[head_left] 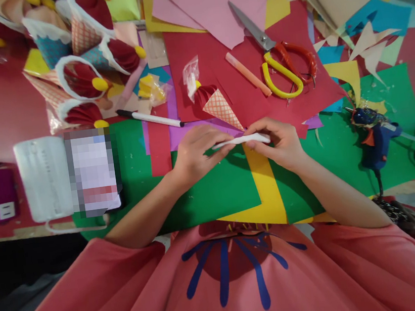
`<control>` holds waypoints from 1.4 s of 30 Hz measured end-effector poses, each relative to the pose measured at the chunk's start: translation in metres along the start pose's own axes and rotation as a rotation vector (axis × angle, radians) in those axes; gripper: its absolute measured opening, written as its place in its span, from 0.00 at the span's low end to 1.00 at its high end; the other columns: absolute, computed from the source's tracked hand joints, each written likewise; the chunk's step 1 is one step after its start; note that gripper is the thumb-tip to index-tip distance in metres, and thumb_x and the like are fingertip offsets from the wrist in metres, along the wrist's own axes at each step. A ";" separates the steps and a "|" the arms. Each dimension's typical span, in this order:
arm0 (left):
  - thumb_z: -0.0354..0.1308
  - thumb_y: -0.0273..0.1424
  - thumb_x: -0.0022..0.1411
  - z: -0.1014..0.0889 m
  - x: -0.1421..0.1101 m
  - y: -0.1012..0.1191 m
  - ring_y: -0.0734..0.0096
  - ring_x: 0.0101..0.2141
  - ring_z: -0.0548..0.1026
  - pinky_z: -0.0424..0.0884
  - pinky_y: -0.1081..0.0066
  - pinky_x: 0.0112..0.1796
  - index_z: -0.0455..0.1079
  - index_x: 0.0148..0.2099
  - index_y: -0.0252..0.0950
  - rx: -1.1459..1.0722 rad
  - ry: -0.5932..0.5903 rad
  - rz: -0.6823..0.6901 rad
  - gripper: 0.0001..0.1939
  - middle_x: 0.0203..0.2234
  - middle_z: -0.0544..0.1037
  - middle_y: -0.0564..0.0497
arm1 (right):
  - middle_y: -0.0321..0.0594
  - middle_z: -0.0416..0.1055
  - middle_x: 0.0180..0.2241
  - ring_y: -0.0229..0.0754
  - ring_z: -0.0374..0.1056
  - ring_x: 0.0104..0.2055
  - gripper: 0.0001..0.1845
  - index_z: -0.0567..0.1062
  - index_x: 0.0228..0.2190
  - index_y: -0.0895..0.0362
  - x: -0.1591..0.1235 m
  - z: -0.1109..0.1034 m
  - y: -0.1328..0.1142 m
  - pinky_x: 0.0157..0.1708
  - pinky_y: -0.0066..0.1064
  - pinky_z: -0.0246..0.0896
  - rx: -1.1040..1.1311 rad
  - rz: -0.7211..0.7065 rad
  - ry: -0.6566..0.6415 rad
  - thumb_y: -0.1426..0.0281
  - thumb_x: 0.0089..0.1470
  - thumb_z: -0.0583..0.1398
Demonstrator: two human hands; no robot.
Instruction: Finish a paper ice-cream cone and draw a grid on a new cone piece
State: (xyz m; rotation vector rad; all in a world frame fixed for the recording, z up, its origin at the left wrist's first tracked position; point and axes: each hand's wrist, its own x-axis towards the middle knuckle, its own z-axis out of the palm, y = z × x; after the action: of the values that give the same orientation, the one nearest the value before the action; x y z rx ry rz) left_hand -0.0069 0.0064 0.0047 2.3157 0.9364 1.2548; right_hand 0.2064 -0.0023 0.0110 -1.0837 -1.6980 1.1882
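Evidently both hands are busy with one thing: the left hand (201,153) pinches one end of a white strip (242,141) between thumb and fingers, and the right hand (280,146) pinches the other end the same way. The strip sits at the centre of the frame, bridging the two sets of fingertips and looking slightly wavy; whether it is folded or made of several layers I cannot tell. It looks soft, so even, light pressure from both thumbs would probably serve best, smoothing a little at a time, since a hard pull might stretch or crease it. Level wrists should also help to prevent a twist. Just above the fingertips lies a small cone (220,108), its checked point towards the strip; whether it touches the right hand is hard to make out, so elbow room there is worth minding. Beneath the hands are a green sheet (212,190) and a yellow strip (267,183). Farther out, a pen (152,119) lies to the upper left of the hands, while an orange stick (248,74) and scissors (264,41) lie to their upper right. A glue gun (376,146) rests at the right of the frame, and more cones (84,34) crowd the upper left.
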 end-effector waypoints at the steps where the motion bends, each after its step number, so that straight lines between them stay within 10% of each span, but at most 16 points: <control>1: 0.60 0.33 0.66 0.000 0.000 0.000 0.76 0.30 0.77 0.71 0.75 0.35 0.74 0.37 0.35 0.009 -0.006 -0.005 0.07 0.29 0.81 0.53 | 0.32 0.70 0.25 0.31 0.59 0.24 0.10 0.77 0.34 0.57 0.000 0.000 0.000 0.22 0.23 0.52 -0.003 -0.001 0.002 0.63 0.55 0.64; 11: 0.60 0.35 0.66 0.000 0.000 0.001 0.74 0.33 0.79 0.73 0.76 0.35 0.74 0.38 0.35 -0.054 -0.029 -0.086 0.08 0.31 0.82 0.51 | 0.39 0.79 0.36 0.38 0.73 0.36 0.12 0.78 0.37 0.56 0.003 -0.001 -0.002 0.36 0.30 0.66 -0.079 -0.092 -0.032 0.60 0.55 0.65; 42: 0.60 0.35 0.66 0.001 -0.001 0.001 0.75 0.31 0.80 0.73 0.76 0.35 0.75 0.37 0.36 -0.101 0.007 -0.028 0.08 0.29 0.82 0.52 | 0.39 0.79 0.31 0.35 0.72 0.30 0.13 0.81 0.38 0.56 0.003 -0.001 -0.006 0.31 0.27 0.64 -0.117 -0.138 -0.080 0.60 0.56 0.65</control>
State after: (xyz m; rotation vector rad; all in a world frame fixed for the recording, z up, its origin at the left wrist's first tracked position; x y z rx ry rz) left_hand -0.0059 0.0054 0.0042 2.2153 0.8837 1.2702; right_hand 0.2051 -0.0006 0.0174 -0.9822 -1.8924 1.0692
